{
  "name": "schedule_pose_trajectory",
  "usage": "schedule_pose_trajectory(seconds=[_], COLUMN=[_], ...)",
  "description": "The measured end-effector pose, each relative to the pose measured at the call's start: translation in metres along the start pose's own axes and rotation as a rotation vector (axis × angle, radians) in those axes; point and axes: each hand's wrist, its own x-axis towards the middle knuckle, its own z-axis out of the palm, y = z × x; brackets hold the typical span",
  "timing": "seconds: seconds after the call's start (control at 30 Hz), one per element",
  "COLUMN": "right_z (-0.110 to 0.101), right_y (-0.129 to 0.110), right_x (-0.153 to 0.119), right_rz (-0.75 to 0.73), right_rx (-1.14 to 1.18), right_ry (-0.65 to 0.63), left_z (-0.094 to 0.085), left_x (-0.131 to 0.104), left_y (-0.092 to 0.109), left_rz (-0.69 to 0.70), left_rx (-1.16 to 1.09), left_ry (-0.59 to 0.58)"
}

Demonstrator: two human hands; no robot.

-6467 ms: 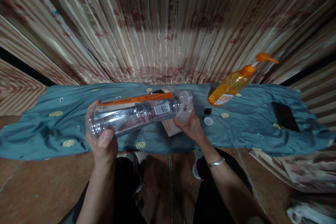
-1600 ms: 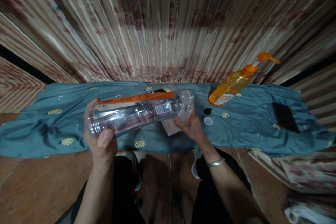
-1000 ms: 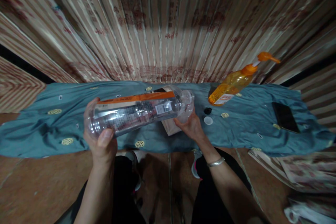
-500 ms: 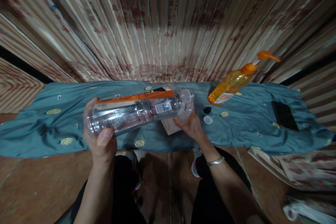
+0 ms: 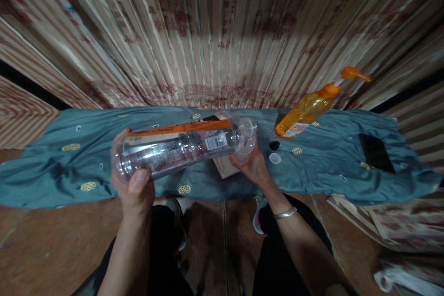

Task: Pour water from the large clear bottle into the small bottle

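Note:
My left hand (image 5: 135, 192) is wrapped round the base of a large clear plastic bottle (image 5: 169, 152) with an orange-edged label and a barcode. The bottle lies nearly level, its open neck tipped to the right. Under that neck, my right hand (image 5: 255, 166) grips a small clear container (image 5: 246, 147), which the neck and my fingers partly hide. I cannot make out any liquid passing between them. Below the bottle lies a beige, flat-looking item (image 5: 225, 169), mostly covered. Right of my right hand are a small black cap (image 5: 274, 145) and a white round disc (image 5: 275, 158).
A teal patterned cloth (image 5: 194, 178) covers the long bench. Towards the back right stands an orange pump bottle (image 5: 301, 113) with amber liquid. A black phone-like slab (image 5: 376, 152) lies at the far right. A striped curtain (image 5: 222, 55) hangs behind.
Almost nothing differs. Both hands keep the same grip, and the large bottle stays tipped over the small container.

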Motion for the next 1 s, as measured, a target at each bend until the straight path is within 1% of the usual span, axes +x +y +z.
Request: schedule_pose_trajectory(seconds=[0.2, 0.33, 0.5, 0.73, 0.87, 1.0], right_z=[0.0, 0.0, 0.001, 0.0, 0.0, 0.0], right_y=[0.001, 0.002, 0.003, 0.003, 0.003, 0.003], right_x=[-0.001, -0.002, -0.001, -0.001, -0.001, -0.001], right_rz=[-0.003, -0.026, -0.047, -0.031, -0.03, -0.032], right_rx=[-0.01, -0.011, -0.01, 0.0, 0.01, 0.011], right_ry=[0.003, 0.014, 0.03, 0.008, 0.008, 0.008], left_z=[0.006, 0.009, 0.006, 0.005, 0.0, -0.002], left_x=[0.001, 0.002, 0.001, 0.001, -0.001, -0.001], left_y=[0.008, 0.012, 0.006, 0.006, -0.002, -0.007], left_rz=[-0.013, -0.029, -0.025, -0.014, 0.001, -0.02], left_rx=[0.031, 0.026, 0.05, 0.031, 0.004, -0.02], left_ry=[-0.036, -0.023, -0.015, 0.006, 0.021, 0.016])
